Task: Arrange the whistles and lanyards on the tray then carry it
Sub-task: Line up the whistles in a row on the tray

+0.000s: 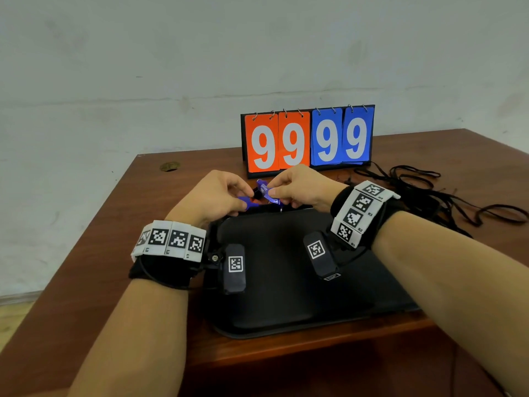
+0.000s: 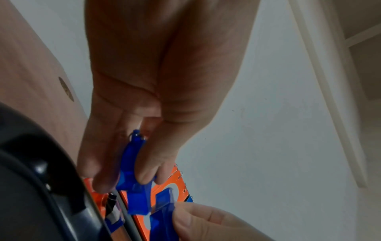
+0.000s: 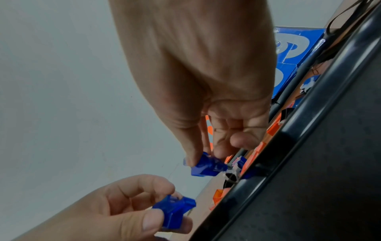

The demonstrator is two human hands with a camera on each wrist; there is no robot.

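Observation:
Two translucent blue whistles are held just above the far rim of the black tray (image 1: 286,282). My left hand (image 1: 242,200) pinches one blue whistle (image 2: 132,163) between thumb and fingers. The other blue whistle (image 3: 206,168) is pinched at its end by my right hand (image 1: 273,191), close beside the first. More whistles, orange and blue (image 3: 247,160), lie on the table right behind the tray rim (image 3: 309,146), partly hidden by my hands. A tangle of black lanyards (image 1: 429,193) lies on the table to the right of the tray.
A flip scoreboard (image 1: 309,138) showing 99 and 99 stands just behind my hands. The brown wooden table (image 1: 128,224) ends at a pale wall at the back and left. The tray reaches almost to the table's near edge.

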